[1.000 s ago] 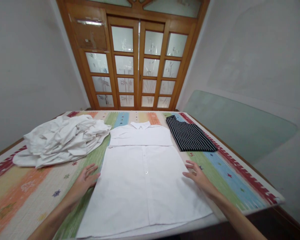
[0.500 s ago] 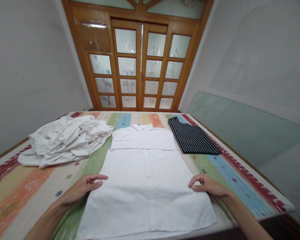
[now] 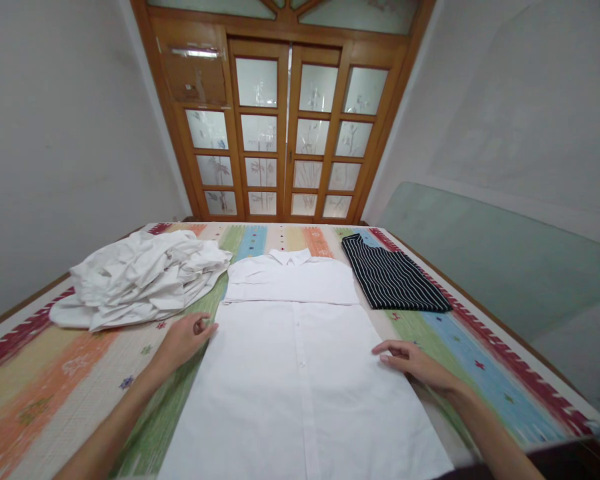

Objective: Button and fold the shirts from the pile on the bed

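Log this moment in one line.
left hand: at white shirt left edge | right hand: at right edge | white cloth: crumpled, left | striped garment: folded, right

White shirt (image 3: pixel 260 387) btm hem now out of view, L hand (image 3: pixel 181 341) moved fwd.

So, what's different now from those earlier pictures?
Since the previous picture, the left hand has moved forward beside the white shirt, the right hand slightly forward. The shirt's crosswise ridge has flattened, and its near hem has run mostly out of view. The crumpled white cloth and striped garment stayed put.
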`<move>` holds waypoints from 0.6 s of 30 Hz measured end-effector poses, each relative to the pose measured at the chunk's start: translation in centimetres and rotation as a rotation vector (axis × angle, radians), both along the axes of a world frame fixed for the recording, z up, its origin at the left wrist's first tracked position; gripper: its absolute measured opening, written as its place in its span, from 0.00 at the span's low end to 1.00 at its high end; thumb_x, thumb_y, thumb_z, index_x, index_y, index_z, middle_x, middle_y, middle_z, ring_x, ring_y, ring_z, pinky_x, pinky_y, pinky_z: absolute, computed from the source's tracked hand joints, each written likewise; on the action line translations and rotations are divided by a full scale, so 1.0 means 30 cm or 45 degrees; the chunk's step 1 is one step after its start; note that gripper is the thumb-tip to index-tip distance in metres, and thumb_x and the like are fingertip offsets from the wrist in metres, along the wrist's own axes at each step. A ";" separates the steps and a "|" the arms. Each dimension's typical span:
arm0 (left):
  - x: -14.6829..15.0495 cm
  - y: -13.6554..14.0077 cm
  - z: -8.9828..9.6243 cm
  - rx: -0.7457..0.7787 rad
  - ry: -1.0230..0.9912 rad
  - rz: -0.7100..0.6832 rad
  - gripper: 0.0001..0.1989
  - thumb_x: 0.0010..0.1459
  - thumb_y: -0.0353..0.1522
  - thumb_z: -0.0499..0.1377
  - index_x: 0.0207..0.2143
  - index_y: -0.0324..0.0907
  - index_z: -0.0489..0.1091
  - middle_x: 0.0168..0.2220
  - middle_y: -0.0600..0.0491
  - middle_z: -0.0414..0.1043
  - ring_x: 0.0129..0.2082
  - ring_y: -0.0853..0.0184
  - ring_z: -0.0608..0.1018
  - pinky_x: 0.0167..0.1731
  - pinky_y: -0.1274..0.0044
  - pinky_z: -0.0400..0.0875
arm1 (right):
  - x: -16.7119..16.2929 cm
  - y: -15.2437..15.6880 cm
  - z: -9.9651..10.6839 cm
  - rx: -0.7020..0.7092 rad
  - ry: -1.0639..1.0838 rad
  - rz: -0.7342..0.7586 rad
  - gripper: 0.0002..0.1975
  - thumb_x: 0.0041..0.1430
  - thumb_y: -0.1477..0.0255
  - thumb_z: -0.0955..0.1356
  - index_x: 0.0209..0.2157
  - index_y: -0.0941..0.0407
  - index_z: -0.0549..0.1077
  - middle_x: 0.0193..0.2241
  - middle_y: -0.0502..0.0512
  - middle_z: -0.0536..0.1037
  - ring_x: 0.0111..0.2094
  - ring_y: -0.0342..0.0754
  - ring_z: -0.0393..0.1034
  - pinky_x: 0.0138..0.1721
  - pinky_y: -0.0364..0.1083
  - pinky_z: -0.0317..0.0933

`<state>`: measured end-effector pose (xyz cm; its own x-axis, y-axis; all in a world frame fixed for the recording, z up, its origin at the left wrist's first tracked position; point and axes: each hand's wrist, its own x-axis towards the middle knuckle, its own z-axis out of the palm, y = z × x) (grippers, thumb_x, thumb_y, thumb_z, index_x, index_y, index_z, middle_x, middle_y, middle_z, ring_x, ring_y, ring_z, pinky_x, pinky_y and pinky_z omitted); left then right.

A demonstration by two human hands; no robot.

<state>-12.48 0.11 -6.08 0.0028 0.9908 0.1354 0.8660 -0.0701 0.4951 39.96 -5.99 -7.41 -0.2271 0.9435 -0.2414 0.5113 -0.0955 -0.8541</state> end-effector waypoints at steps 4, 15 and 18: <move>0.082 0.131 -0.020 0.092 0.241 -0.005 0.18 0.54 0.41 0.56 0.40 0.38 0.72 0.36 0.46 0.74 0.40 0.58 0.74 0.45 0.71 0.67 | -0.014 0.026 -0.030 0.049 0.021 -0.055 0.26 0.48 0.51 0.71 0.39 0.57 0.79 0.29 0.54 0.74 0.30 0.48 0.66 0.30 0.45 0.59; 0.089 0.255 -0.058 0.130 0.521 0.050 0.15 0.61 0.28 0.46 0.42 0.37 0.71 0.41 0.42 0.75 0.43 0.60 0.76 0.45 0.71 0.67 | 0.002 0.018 -0.061 0.053 0.003 -0.054 0.26 0.47 0.50 0.71 0.36 0.59 0.77 0.20 0.46 0.63 0.23 0.41 0.54 0.24 0.41 0.44; 0.059 0.265 -0.060 0.150 0.507 0.046 0.16 0.61 0.29 0.46 0.42 0.36 0.71 0.42 0.41 0.75 0.44 0.59 0.76 0.46 0.71 0.67 | -0.006 0.016 -0.049 0.029 0.002 -0.066 0.26 0.47 0.49 0.71 0.36 0.59 0.77 0.20 0.46 0.62 0.23 0.41 0.52 0.24 0.41 0.42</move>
